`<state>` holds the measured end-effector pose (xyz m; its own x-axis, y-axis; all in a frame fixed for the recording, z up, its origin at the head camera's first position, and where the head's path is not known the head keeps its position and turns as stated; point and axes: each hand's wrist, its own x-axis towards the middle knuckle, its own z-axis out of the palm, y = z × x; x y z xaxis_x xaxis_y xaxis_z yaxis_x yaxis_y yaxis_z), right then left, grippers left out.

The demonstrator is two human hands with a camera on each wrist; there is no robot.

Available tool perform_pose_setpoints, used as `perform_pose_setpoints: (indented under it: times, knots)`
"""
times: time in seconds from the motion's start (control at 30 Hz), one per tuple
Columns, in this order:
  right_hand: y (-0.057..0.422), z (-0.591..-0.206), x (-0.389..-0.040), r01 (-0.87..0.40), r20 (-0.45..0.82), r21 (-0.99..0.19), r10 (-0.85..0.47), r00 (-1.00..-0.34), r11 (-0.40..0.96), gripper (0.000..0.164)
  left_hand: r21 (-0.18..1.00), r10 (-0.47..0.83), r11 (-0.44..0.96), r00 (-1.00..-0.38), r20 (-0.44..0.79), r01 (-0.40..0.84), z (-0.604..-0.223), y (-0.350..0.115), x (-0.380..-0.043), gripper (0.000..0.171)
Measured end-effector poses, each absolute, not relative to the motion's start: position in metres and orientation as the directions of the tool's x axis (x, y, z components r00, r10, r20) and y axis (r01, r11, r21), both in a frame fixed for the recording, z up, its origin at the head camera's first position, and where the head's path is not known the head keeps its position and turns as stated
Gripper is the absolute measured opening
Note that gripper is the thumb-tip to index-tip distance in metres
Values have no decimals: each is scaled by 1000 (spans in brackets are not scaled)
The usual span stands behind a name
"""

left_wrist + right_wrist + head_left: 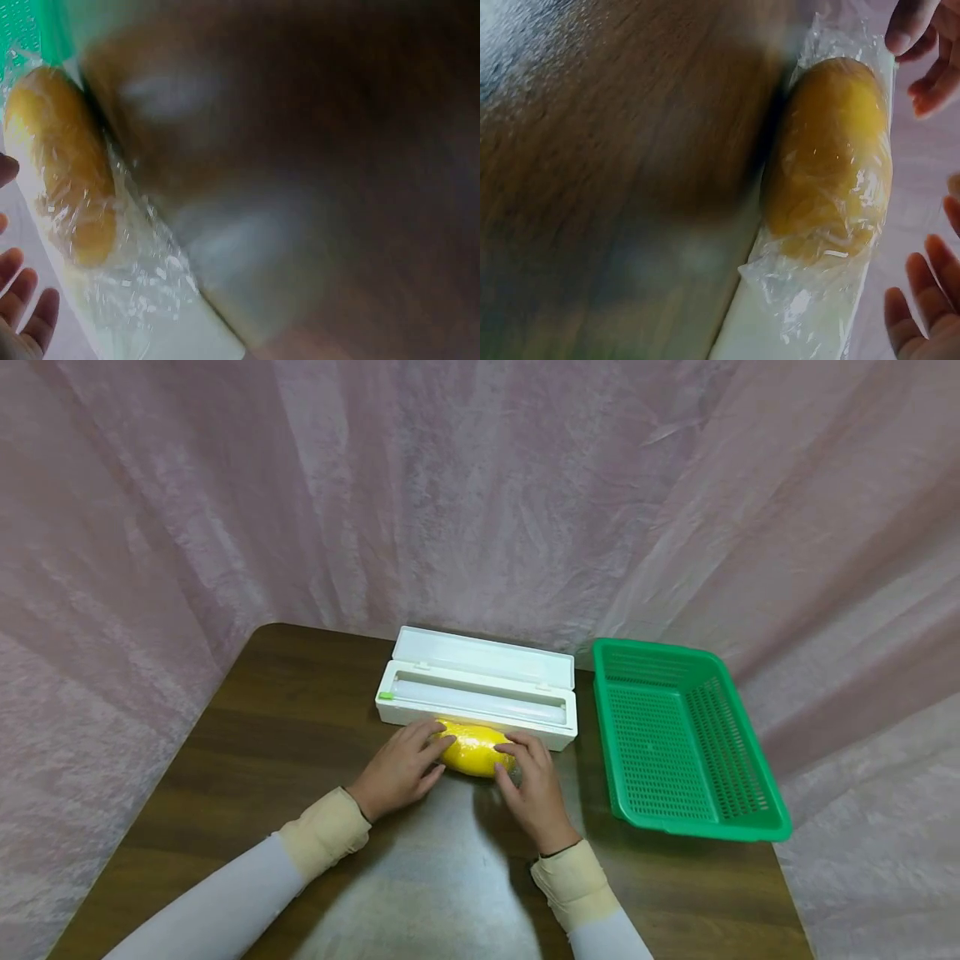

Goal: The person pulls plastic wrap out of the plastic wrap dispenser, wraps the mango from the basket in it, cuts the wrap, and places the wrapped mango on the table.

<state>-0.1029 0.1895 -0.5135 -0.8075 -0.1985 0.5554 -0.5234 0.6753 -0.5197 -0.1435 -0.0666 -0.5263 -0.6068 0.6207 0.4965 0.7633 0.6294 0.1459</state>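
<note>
A smooth yellow oblong, fruit-like thing [474,750], wrapped in clear cling film [139,277], lies lengthwise along the front of a white cling film dispenser [480,697]. Loose, crinkled film sticks out past both its ends. In the head view my left hand [397,768] is at its left end, fingertips over the wrap. At the right end is my right hand [536,785], its fingers loosely bent and spread. Both wrist views show relaxed fingers [930,292] beside the wrapped yellow thing. The dispenser's lid [483,656] stands open, with a roll inside and a green slider [386,696] at its left.
To the right of the dispenser stands a green plastic basket [660,752] with slotted walls, showing its bare floor. Everything rests on a dark wooden table [247,760]. A pink curtain [487,502] hangs right behind the table's back edge.
</note>
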Motion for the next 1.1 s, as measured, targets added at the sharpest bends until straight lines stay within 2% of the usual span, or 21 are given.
perform_pose_setpoints:
  times: [0.1,0.3,0.5,0.73,1.1]
  knots:
    - [183,-515,-102,-528,522,-468,-261,-812,709,31,143,620,656,-637,458,741,-531,-64,-141,51]
    - [180,-520,-105,-474,444,-424,-279,-851,772,45,145,613,693,-683,397,706,-539,-59,-142,53]
    - [181,-523,-110,-442,409,-372,-283,-868,816,59,135,604,714,-703,376,687,-541,-57,-145,56]
    - [182,-525,-116,-452,402,-314,-314,-860,835,67,136,600,724,-714,360,677,-537,-54,-148,58]
    - [189,-522,-126,-432,268,-376,-350,-898,820,66,137,606,740,-741,290,659,-535,-54,-153,69]
